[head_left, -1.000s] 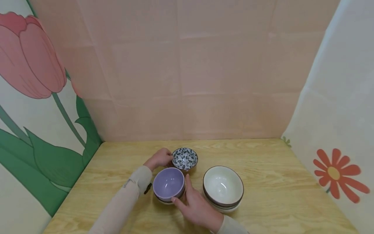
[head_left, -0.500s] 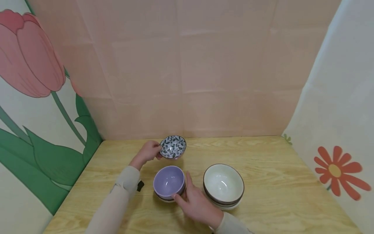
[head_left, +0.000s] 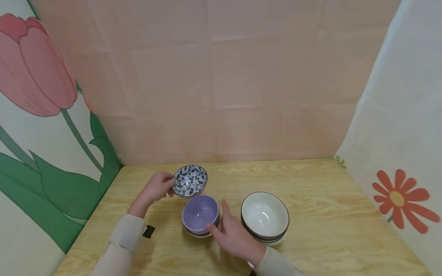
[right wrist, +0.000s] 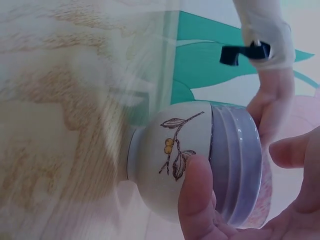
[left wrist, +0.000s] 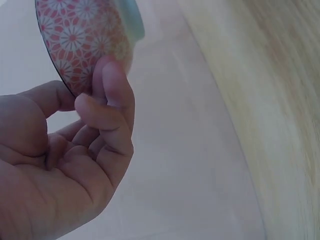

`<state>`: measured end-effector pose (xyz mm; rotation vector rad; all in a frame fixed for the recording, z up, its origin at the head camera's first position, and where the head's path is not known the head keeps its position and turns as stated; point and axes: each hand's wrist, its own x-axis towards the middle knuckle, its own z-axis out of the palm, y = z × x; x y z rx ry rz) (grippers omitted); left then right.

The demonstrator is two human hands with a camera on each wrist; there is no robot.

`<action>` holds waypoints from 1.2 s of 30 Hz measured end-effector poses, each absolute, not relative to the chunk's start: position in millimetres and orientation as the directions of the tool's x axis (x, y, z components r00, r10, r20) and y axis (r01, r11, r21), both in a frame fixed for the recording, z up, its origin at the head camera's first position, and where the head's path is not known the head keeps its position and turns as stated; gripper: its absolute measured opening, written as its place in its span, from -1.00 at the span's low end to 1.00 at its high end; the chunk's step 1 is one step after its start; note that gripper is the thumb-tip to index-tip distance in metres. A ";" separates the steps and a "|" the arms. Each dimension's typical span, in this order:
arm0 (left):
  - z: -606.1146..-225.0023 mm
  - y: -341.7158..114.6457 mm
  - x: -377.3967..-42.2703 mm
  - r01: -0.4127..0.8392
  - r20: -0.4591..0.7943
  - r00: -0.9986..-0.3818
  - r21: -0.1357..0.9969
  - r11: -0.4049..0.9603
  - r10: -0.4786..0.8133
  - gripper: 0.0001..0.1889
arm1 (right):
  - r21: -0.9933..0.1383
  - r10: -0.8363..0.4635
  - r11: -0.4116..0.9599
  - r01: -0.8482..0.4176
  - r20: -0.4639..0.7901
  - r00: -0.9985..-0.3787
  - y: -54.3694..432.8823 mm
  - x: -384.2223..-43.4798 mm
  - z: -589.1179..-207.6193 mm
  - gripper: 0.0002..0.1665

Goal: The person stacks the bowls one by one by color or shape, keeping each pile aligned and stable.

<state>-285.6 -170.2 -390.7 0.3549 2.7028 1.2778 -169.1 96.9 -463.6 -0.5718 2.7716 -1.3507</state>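
Note:
My left hand (head_left: pixel 159 187) pinches the rim of a small patterned bowl (head_left: pixel 190 181), held raised and tilted behind the purple bowl. Its inside has dark leaves on white; in the left wrist view the bowl's outside (left wrist: pixel 82 37) shows white flowers on red, with thumb and curled fingers (left wrist: pixel 117 90) at its edge. The purple bowl (head_left: pixel 200 214) sits inside a cream bowl (right wrist: pixel 172 160) painted with a twig. My right hand (head_left: pixel 236 237) is spread beside this stack, fingers fairly straight, thumb near the purple rim. Whether it presses on the stack I cannot tell.
Right of my right hand stands a stack of larger cream bowls (head_left: pixel 265 215) with brown rims. The wooden table (head_left: pixel 321 214) ends at a pink cloth backdrop (head_left: pixel 214 96); flower-printed cloths hang at both sides.
My left hand has lifted the patterned bowl from behind the purple bowl, carried it left, then nearer to me. My right hand has stayed beside the purple bowl, its thumb shifting slightly.

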 end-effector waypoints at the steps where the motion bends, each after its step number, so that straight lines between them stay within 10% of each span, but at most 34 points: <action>1: -390.0 -171.3 -281.7 0.166 -0.012 -0.961 0.777 0.607 0.277 -0.73 | -0.765 -0.324 0.561 -0.316 0.149 -0.934 96.8 -169.6 -463.2 0.21; 36: -413.9 -147.7 -212.7 0.174 -0.042 -0.938 0.803 0.570 0.345 -0.80 | -0.754 -0.285 0.539 -0.376 0.257 -0.923 93.3 -175.9 -451.5 -0.38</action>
